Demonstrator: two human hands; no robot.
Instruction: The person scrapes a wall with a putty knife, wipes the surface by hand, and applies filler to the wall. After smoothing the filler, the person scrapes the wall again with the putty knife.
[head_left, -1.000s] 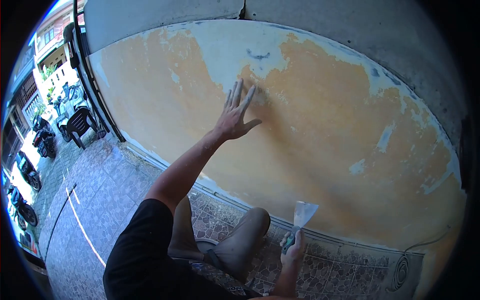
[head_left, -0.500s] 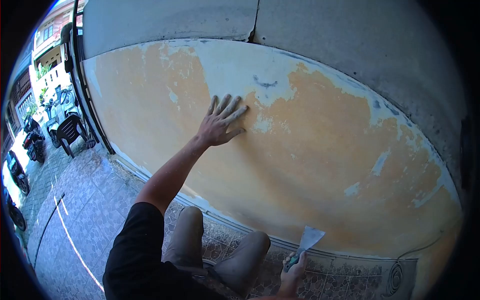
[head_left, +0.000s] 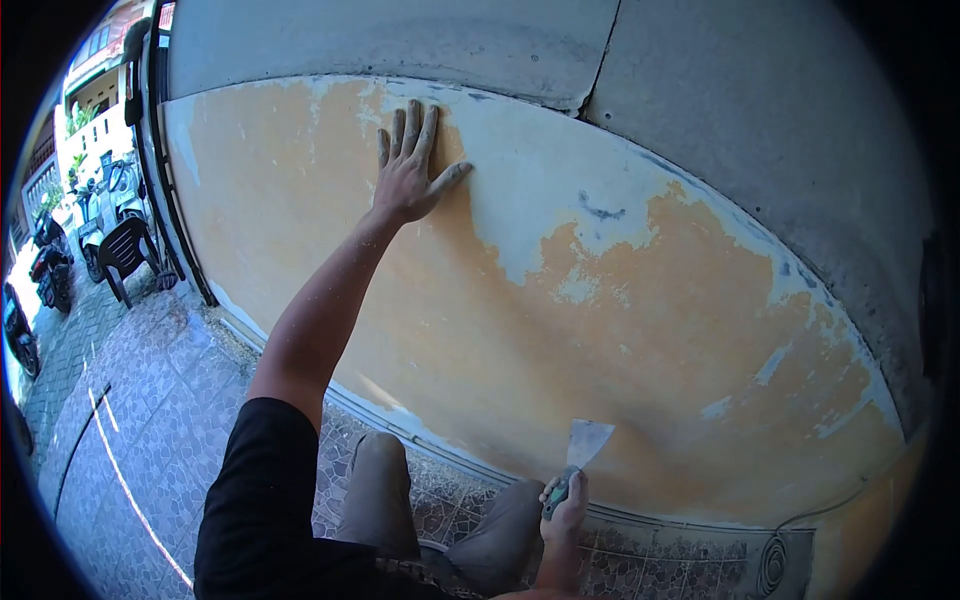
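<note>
My left hand (head_left: 412, 165) lies against the upper part of the wall (head_left: 350, 260), fingers spread and pointing up, with nothing in it. Grey dust or filler coats the fingertips. The wall has orange paint with bare white patches, and a large white area begins just right of that hand. Low on the right, my right hand (head_left: 566, 500) is wrapped round the green handle of a scraper (head_left: 590, 440). Its flat metal blade points up, in front of the lower wall; whether it touches the wall is unclear.
Grey panels (head_left: 400, 40) stand above the painted wall. A coiled cable (head_left: 773, 562) is at the lower right. Patterned tiles (head_left: 170, 430) cover the floor. At the left are a dark plastic chair (head_left: 125, 250), parked motorbikes (head_left: 52, 265) and a dark gate post (head_left: 165, 150).
My left hand has moved up and left along the wall, its fingers now more upright. The view has shifted. The scraper in my right hand appears higher and further left.
</note>
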